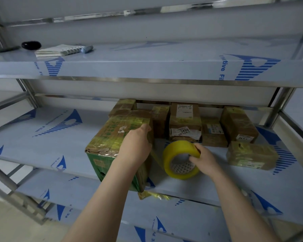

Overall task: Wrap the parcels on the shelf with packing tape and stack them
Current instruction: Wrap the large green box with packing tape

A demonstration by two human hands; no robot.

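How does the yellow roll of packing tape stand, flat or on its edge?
On its edge: the yellow roll of packing tape shows its open core, right hand gripping its rim.

The upper shelf (147,67) partly hides the back parcels (184,110).

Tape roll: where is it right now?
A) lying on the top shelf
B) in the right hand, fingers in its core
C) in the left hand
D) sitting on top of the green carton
B: the right hand grips the yellow tape roll with fingers hooked into its core, while the left hand is on the green carton.
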